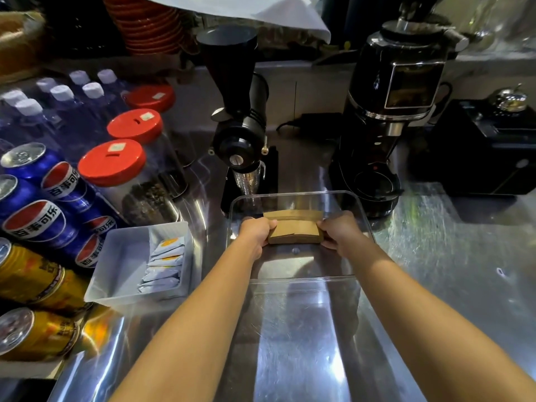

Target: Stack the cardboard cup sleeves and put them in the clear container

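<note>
A stack of flat brown cardboard cup sleeves (294, 232) is held inside the clear container (364, 219), which stands on the steel counter in front of me. My left hand (255, 232) grips the stack's left end and my right hand (340, 230) grips its right end. Both hands reach over the container's near wall. Another brown sleeve (293, 214) shows just behind the held stack, against the far side of the container. I cannot tell whether the stack touches the container's floor.
Two black coffee grinders (240, 132) (388, 111) stand right behind the container. To the left are a white tray of sachets (116, 271), red-lidded jars (111, 162), cola cans (58, 187), gold cans and water bottles. A black box (487, 152) sits at the right.
</note>
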